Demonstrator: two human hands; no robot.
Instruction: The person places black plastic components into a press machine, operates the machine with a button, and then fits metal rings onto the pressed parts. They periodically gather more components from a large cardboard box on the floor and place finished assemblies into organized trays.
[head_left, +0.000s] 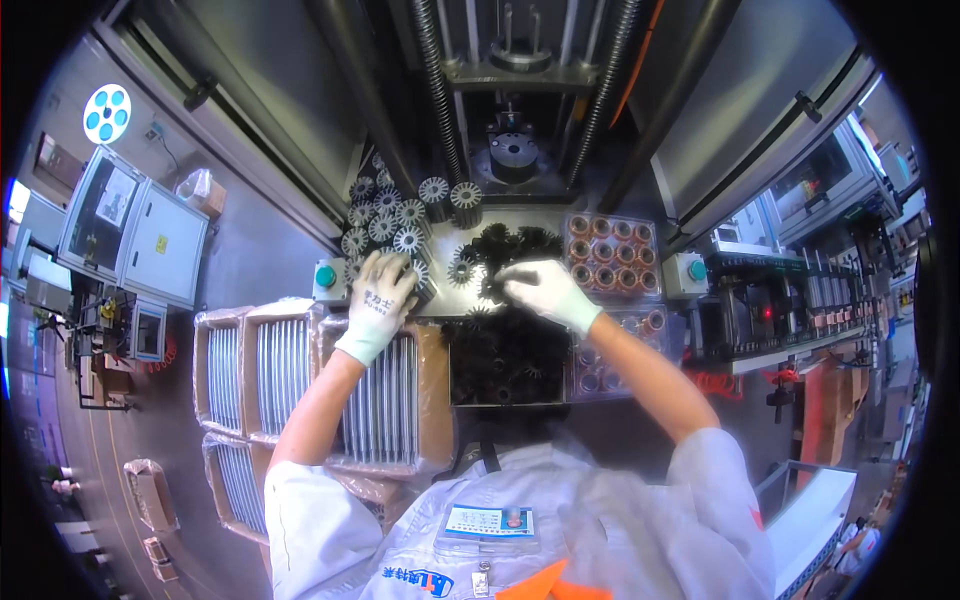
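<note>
My left hand (pixel 380 302), in a white glove, is at the near edge of a group of slotted metal cores (pixel 383 228). Its fingers bend down over one of these cores, which the hand mostly covers. My right hand (pixel 548 290), gloved too, pinches a black toothed ring (pixel 497 287) at the edge of a dark pile of the same rings (pixel 520 242). Between the hands, a lone slotted core (pixel 462 271) stands on the pale metal plate (pixel 452 232). A black bin (pixel 508 365) full of more black toothed rings sits just nearer to me.
Behind the plate rises a press with a round metal fixture (pixel 513 155). Clear trays of copper-wound rings (pixel 612 252) lie at right. Green buttons (pixel 325 276) (pixel 697 271) flank the work area. Cartons of metal shafts (pixel 283 370) stand at near left.
</note>
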